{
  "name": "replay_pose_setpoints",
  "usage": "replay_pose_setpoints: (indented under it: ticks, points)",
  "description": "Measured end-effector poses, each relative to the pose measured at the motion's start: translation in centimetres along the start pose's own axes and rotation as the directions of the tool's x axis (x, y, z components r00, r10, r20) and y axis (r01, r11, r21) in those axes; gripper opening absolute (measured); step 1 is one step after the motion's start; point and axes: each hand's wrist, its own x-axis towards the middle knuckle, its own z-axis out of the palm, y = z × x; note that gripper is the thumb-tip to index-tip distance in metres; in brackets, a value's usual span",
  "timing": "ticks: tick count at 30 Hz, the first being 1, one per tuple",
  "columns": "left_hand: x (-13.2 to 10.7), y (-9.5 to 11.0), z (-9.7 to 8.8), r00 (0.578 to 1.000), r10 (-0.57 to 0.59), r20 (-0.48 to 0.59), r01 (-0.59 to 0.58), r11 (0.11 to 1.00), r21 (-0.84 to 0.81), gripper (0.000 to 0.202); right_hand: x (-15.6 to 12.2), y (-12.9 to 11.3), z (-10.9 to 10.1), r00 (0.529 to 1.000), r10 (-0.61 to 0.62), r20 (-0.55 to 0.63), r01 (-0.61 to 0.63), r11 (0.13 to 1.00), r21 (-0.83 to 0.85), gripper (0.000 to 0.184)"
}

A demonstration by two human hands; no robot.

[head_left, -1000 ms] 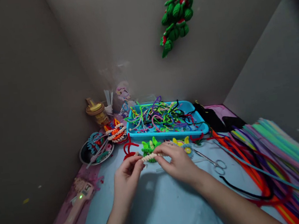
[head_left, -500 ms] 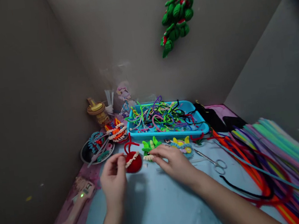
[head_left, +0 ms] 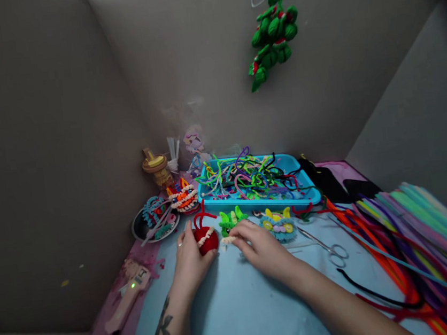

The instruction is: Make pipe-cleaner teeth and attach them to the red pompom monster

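My left hand (head_left: 190, 260) is wrapped round the left and near side of a red fuzzy ball (head_left: 211, 242), thumb below it. A curly cream strip (head_left: 206, 236) crosses the ball, and red pipe-cleaner loops rise from its top. My right hand (head_left: 258, 244) pinches a short curled cream pipe-cleaner piece (head_left: 227, 240) just right of the ball. Behind those fingers sits a green fuzzy figure (head_left: 233, 220) with pointed ears, partly hidden. A blue and yellow fuzzy figure (head_left: 277, 226) lies to the right of it.
Scissors (head_left: 329, 247) lie right of my right hand. Behind, a blue tray (head_left: 260, 202) holds tangled pipe-cleaner scraps. Bundled pipe cleaners (head_left: 429, 241) cover the right side. At left are a metal bowl (head_left: 137, 232), an orange figure (head_left: 183, 198) and a pink glue gun (head_left: 128, 302).
My left hand has gone from a pinch at the cream strip's left end to a hold round the red ball. My right hand's cream piece sits slightly forward of the green figure. The view has shifted.
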Motion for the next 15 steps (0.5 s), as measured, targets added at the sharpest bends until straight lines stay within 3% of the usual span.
replay_pose_setpoints:
  ticks: [3,6,8,10,13,15]
  points:
    - [0.1,0.4,-0.2,0.999,-0.014,-0.037,0.014,1.0,-0.004,0.079,0.1,-0.1,0.1,1.0,0.004,0.006,-0.004,0.999,0.051,0.013]
    - [0.0,1.5,-0.7,0.993,-0.12,-0.014,0.111,0.952,-0.284,0.073,0.1,-0.7,-0.1,1.0,-0.029,-0.001,0.028,0.985,0.172,0.011]
    - [-0.2,2.4,-1.1,0.981,-0.183,0.064,0.193,0.885,-0.423,0.064,0.0,-1.3,-0.4,0.998,-0.06,0.006,0.056,0.961,0.271,0.01]
    - [-0.5,2.9,-1.3,0.969,-0.195,0.151,0.245,0.827,-0.506,0.068,-0.1,-1.9,-0.7,0.995,-0.094,0.029,0.078,0.931,0.356,0.01]
    - [-0.9,3.2,-1.4,0.956,-0.144,0.257,0.278,0.734,-0.619,0.079,-0.2,-2.4,-0.8,0.993,-0.116,0.024,0.093,0.888,0.449,0.01]
    - [-1.1,3.4,-1.3,0.946,-0.104,0.306,0.299,0.645,-0.703,0.081,-0.3,-2.4,-0.6,0.997,-0.067,-0.035,0.075,0.86,0.504,0.01]
